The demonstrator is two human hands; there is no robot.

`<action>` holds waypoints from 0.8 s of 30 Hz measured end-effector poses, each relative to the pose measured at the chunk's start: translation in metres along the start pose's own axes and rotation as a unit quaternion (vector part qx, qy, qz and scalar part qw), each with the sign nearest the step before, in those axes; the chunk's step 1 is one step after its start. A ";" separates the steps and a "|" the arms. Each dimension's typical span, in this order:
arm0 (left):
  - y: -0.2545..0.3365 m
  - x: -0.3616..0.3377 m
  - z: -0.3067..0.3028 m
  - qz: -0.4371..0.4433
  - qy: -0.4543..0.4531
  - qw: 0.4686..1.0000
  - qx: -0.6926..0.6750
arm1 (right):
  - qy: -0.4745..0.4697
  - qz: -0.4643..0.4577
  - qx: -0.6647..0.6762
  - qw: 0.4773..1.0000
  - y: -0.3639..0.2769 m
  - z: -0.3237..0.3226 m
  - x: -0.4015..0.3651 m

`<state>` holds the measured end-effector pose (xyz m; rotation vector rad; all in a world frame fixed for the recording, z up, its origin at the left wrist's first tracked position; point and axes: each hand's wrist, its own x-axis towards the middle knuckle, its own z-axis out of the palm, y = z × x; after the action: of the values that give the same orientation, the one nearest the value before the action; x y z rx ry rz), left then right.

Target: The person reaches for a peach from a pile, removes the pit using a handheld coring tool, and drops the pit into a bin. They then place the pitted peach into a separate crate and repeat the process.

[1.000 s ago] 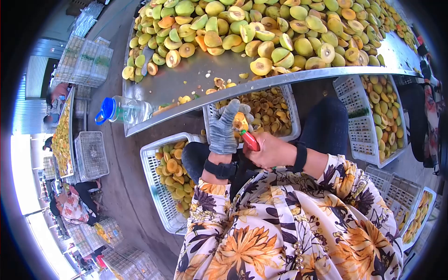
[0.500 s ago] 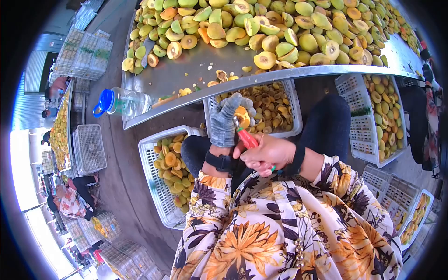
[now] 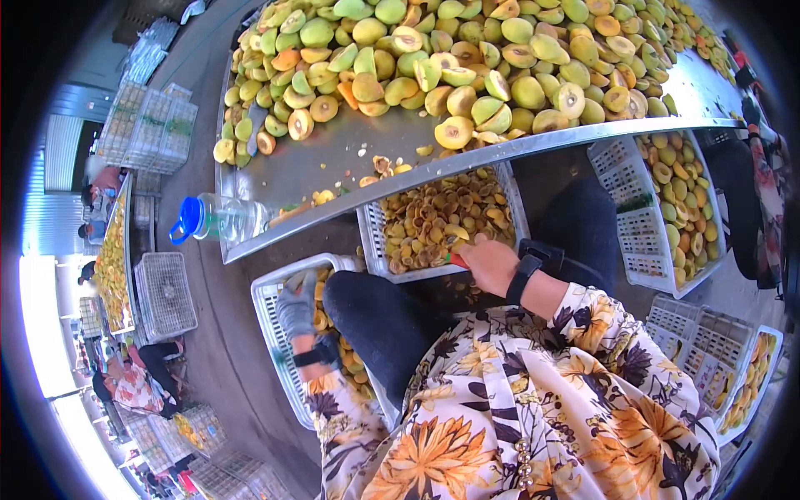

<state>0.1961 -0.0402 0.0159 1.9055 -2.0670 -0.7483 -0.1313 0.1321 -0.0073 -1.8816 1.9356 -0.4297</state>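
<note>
Gloved left hand (image 3: 296, 310) down in left crate (image 3: 265, 317) on halves (image 3: 353, 364), I can't tell if holding; right hand (image 3: 492, 262) fisted on red tool (image 3: 456, 259) at pit crate (image 3: 369, 242) edge, tip pointing left

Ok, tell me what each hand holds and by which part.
The right hand grips a red-handled tool by its handle. The gloved left hand reaches into the fruit crate; any hold there cannot be told.
</note>
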 end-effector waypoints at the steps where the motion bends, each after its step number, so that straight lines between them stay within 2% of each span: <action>1: 0.016 -0.004 -0.012 0.022 0.057 0.998 -0.001 | 0.004 0.002 0.001 1.000 0.001 -0.003 0.002; 2: 0.031 -0.009 -0.018 0.044 0.114 0.992 -0.003 | 0.011 -0.008 0.062 0.998 0.003 -0.008 0.005; 3: 0.050 -0.007 -0.018 0.046 0.113 0.993 -0.003 | 0.017 -0.018 0.123 0.992 0.003 -0.013 0.005; 5: 0.099 0.022 -0.008 0.108 0.064 0.992 -0.009 | 0.034 0.006 0.176 0.984 -0.003 -0.028 0.001; 6: 0.105 0.046 0.011 0.377 0.097 0.907 0.161 | 0.052 0.028 0.226 0.972 -0.006 -0.037 0.000; 7: 0.173 0.039 0.018 0.228 0.011 0.971 0.077 | 0.096 0.011 0.249 0.964 -0.006 -0.043 -0.005; 8: 0.199 0.053 0.041 0.232 -0.024 0.971 0.047 | 0.105 0.013 0.244 0.964 -0.005 -0.049 -0.010; 9: 0.229 0.062 0.065 0.277 -0.050 0.958 0.044 | 0.102 0.033 0.257 0.960 -0.004 -0.055 -0.016; 11: 0.288 0.070 0.100 0.288 -0.138 0.938 0.139 | 0.083 0.084 0.315 0.942 -0.001 -0.068 -0.030; 12: 0.297 0.083 0.128 0.315 -0.158 0.924 0.148 | 0.090 0.086 0.310 0.943 0.002 -0.073 -0.037; 13: 0.315 0.083 0.138 0.285 -0.184 0.918 0.205 | 0.115 0.095 0.313 0.938 0.004 -0.076 -0.045; 14: 0.326 0.085 0.147 0.238 -0.191 0.931 0.201 | 0.138 0.103 0.317 0.933 0.008 -0.079 -0.051; 15: 0.328 0.087 0.150 0.240 -0.177 0.933 0.201 | 0.162 0.095 0.275 0.943 0.013 -0.079 -0.055; 17: 0.315 0.103 0.154 0.243 -0.161 0.934 0.204 | 0.176 0.115 0.302 0.930 0.019 -0.079 -0.056; 19: 0.284 0.123 0.155 0.181 -0.227 0.955 -0.070 | 0.177 0.143 0.309 0.923 0.023 -0.083 -0.051; 20: 0.272 0.127 0.158 0.172 -0.196 0.955 -0.144 | 0.178 0.142 0.312 0.923 0.025 -0.087 -0.044; 22: 0.290 0.074 0.100 0.090 -0.261 0.921 -0.275 | 0.260 0.124 0.250 0.925 0.023 -0.093 -0.026; 24: 0.273 0.062 0.083 0.178 -0.299 0.891 -0.292 | 0.265 0.118 0.266 0.919 0.022 -0.100 -0.007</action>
<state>-0.0880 -0.0773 0.0751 1.0000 -2.0499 -1.7667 -0.1990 0.1342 0.0695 -1.2386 2.0398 -1.3439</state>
